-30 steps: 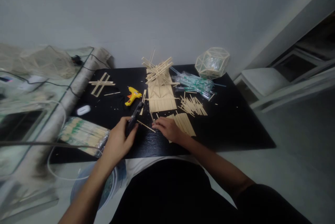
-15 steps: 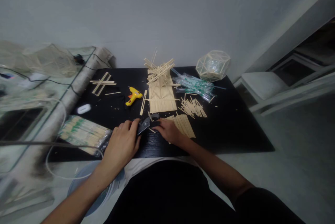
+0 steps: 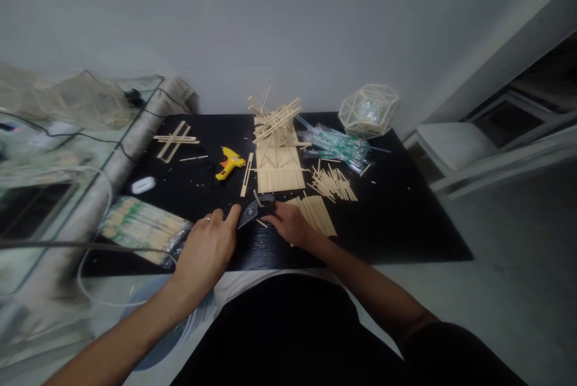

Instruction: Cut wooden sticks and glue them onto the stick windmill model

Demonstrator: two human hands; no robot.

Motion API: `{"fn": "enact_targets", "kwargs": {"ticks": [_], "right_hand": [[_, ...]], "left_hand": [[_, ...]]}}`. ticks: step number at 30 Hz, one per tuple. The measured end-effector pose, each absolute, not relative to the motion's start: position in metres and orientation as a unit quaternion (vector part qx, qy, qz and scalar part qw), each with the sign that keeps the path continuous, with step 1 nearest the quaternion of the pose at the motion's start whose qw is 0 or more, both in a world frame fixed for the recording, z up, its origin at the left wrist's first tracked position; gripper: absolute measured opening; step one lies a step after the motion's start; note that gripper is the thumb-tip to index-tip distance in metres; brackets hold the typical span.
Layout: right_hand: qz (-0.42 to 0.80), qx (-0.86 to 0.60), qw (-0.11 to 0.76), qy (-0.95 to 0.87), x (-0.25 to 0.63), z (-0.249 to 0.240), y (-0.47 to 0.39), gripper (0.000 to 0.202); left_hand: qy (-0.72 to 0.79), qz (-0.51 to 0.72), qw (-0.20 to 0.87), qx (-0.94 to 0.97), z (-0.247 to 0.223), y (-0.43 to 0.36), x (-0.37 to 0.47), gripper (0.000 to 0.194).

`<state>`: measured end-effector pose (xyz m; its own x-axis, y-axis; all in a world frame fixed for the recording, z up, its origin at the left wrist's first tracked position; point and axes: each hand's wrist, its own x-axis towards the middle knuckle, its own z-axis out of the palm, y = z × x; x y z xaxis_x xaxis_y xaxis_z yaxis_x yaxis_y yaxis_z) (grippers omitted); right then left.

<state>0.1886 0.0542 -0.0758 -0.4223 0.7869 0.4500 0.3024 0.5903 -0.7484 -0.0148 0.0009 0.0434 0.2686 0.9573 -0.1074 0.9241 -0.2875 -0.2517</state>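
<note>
Black cutters that look like pruning shears are held low over the near part of the black table, their curved jaws toward the right. My left hand is closed round the handle end. My right hand is closed, its fingertips against the jaw end; what they pinch is hidden. A thin wooden stick crosses the jaws, with one end sticking up beyond them. Just past my right hand lies a row of flat sticks. Beyond the cutters, a stick structure stands on a panel of sticks.
A yellow glue gun and crossed sticks lie left. Right are loose cut sticks, plastic wrappers and a stick polyhedron. A bagged stick pack, white case and cable are near left.
The stick in the jaws now shows more upright above them. My left hand and the cutters have shifted very slightly; my right hand stays at the jaw end.
</note>
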Motion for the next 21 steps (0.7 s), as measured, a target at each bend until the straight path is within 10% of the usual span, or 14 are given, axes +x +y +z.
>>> {"fn": "enact_targets", "kwargs": {"ticks": [16, 21], "right_hand": [[0.383, -0.410, 0.400, -0.725, 0.192, -0.059, 0.059, 0.008], [0.307, -0.516, 0.271, -0.753, 0.189, -0.048, 0.065, 0.010]], "left_hand": [[-0.677, 0.039, -0.019, -0.735, 0.027, 0.017, -0.052, 0.028], [-0.712, 0.003, -0.050, -0.701, 0.013, 0.011, -0.070, 0.029]]}}
